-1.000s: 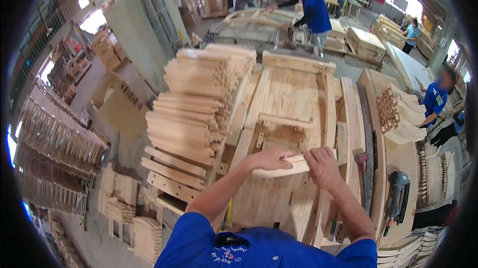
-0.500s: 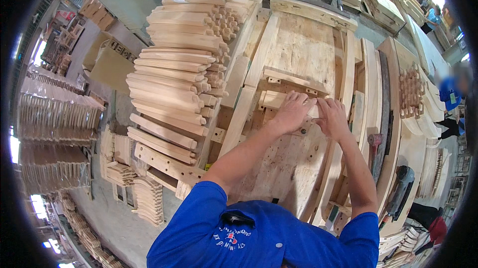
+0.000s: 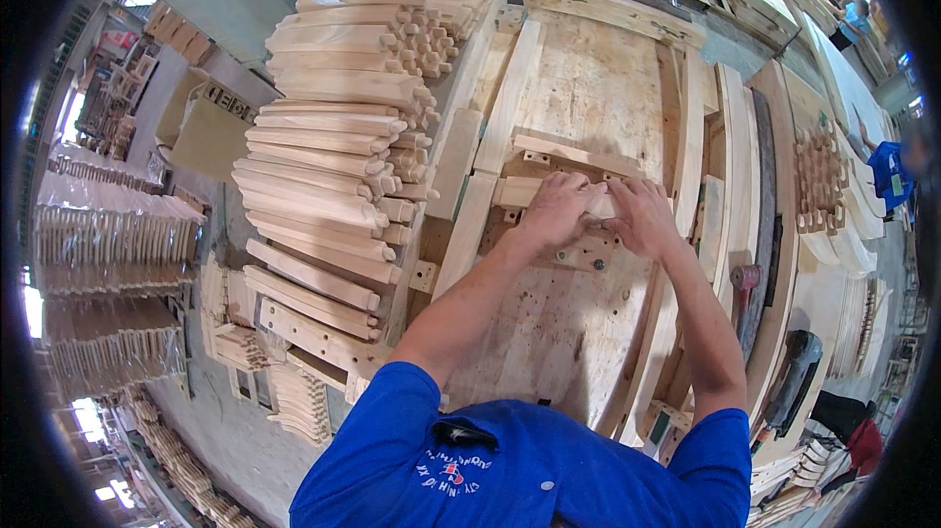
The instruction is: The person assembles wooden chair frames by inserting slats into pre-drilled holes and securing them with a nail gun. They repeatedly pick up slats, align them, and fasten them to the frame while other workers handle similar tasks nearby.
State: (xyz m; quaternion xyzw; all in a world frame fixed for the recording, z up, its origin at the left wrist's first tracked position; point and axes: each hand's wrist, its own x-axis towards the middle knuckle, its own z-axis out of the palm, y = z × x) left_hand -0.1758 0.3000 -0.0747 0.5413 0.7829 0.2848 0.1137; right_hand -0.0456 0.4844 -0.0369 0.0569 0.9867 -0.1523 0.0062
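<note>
A pale, short wooden block (image 3: 514, 192) lies across a wooden jig on the bench, its left end sticking out past my left hand. My left hand (image 3: 561, 209) is closed over the block from above. Beside it my right hand (image 3: 643, 216) curls round the block's right part, with the thumbs close together. The fingers hide most of the block. Just beyond my hands runs a thin wooden strip (image 3: 569, 152) of the jig. On the near side, a small wooden base (image 3: 586, 252) with dark bolts or holes shows under my wrists.
Tapered wooden legs (image 3: 333, 126) are stacked high along the left. Long wooden rails (image 3: 498, 126) border the bench panel. To the right lie a red-headed hammer (image 3: 745, 277) and a grey power tool (image 3: 796, 381). Other people stand at the far side and far right.
My hands have drawn closer together, and my right fingers now wrap further round the block. The block's left end has shifted slightly left. The whole view has also shifted a little.
</note>
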